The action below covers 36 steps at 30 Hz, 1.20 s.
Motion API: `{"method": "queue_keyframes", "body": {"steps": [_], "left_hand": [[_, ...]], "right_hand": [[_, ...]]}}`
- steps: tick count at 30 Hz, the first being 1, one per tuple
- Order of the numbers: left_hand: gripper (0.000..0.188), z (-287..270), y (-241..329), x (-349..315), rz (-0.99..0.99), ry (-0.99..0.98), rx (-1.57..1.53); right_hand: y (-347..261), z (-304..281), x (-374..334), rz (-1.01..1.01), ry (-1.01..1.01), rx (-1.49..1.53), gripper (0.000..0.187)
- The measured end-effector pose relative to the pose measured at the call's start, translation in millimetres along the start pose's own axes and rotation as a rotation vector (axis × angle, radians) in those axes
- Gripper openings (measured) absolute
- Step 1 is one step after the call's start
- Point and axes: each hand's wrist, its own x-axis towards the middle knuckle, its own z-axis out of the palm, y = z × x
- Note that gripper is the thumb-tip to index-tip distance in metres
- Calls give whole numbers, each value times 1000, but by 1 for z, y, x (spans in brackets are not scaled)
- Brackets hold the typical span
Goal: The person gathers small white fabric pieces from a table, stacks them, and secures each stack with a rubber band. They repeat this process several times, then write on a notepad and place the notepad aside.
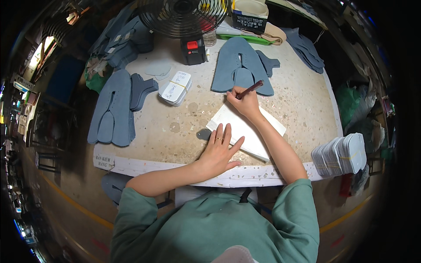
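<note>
A dark pen (251, 89) is gripped in my right hand (246, 104), which rests at the far edge of a white paper pad (245, 130). My left hand (220, 149) lies with its fingers spread over the pad's near-left corner. A small dark oval piece (203, 134) is beside the left fingertips, close to the pad. Just beyond my right hand lies a stack of blue-grey cut shoe parts (240, 55), with a smaller forked piece (268, 63) at its right. My right forearm covers part of the pad.
Stacked shoe parts (115, 105) and forked pieces (142, 91) lie on the left. A banded stack of white cards (176, 87) sits mid-table. At the back stand a black fan (184, 19) and a tub (250, 19). Banded grey-white insole-like pieces (340, 154) stand at the right edge.
</note>
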Motion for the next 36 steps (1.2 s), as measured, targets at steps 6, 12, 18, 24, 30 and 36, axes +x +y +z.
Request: {"method": "queue_keyframes", "body": {"steps": [6, 12, 18, 24, 30, 36], "left_hand": [[74, 0, 0, 1, -4, -13, 14], [75, 0, 0, 1, -1, -18, 16], [75, 3, -1, 0, 2, -1, 12], [74, 2, -1, 0, 3, -5, 12], [75, 2, -1, 0, 8, 6, 15], [74, 4, 1, 0, -13, 21, 59]], "right_hand": [[0, 0, 0, 9, -2, 7, 34], [0, 0, 0, 6, 36, -42, 33], [1, 0, 0, 1, 47, -23, 34], [-1, 0, 0, 20, 77, -50, 33], [0, 0, -2, 34, 94, -63, 32], [-2, 2, -2, -56, 146, -7, 28]]}}
